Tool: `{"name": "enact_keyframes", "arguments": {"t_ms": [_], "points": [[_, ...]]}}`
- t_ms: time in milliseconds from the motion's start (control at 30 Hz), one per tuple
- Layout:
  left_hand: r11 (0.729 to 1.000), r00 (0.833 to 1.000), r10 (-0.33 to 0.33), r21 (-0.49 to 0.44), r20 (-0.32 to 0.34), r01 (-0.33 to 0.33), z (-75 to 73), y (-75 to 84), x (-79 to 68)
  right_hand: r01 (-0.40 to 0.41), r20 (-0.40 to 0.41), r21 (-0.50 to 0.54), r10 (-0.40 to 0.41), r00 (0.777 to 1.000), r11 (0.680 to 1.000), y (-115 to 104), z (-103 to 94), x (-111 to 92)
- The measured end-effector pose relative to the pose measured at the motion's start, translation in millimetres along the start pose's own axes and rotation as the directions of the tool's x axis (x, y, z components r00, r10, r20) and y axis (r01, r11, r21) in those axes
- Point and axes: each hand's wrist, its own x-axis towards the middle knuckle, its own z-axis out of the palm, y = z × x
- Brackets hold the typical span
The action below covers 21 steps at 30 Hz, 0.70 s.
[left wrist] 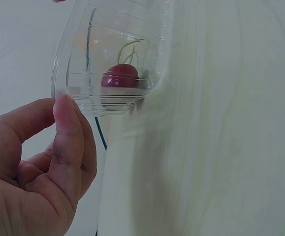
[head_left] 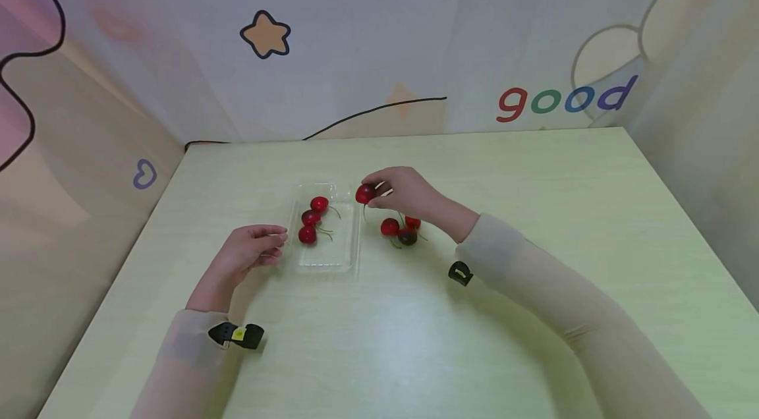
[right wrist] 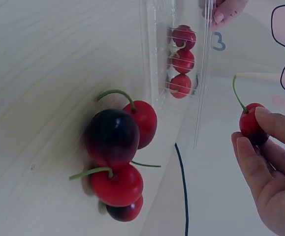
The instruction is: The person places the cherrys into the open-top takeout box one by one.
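A clear plastic box [head_left: 340,261] lies on the table with three red cherries [head_left: 311,217] in a row along its left side. At its left edge my left hand [head_left: 249,251] pinches the rim between thumb and fingers, as the left wrist view [left wrist: 48,152] shows. My right hand [head_left: 409,194] holds a dark red cherry [right wrist: 251,120] by its body, its green stem free, above the box's right edge. Several loose cherries [head_left: 389,227], some nearly black [right wrist: 112,135], sit in a cluster on the table below the right hand.
The pale wooden table [head_left: 379,340] ends at the back against a printed curtain [head_left: 379,43] with a star and the word "good". Curtain also hangs at both sides. Black straps [head_left: 237,335] sit around the sleeves.
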Motion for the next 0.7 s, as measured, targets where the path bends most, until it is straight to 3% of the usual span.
{"name": "enact_keyframes", "arguments": {"t_ms": [300, 700], "points": [[1.000, 1.000, 0.001, 0.012, -0.004, -0.001, 0.4, 0.6, -0.7, 0.029, 0.042, -0.015, -0.029, 0.999, 0.999, -14, 11.3, 11], [1.000, 1.000, 0.002, 0.004, 0.006, -0.002, -0.4, -0.4, 1.0, 0.078, 0.169, -0.028, -0.072, 0.983, 0.997, -27, 26.3, 25]]}}
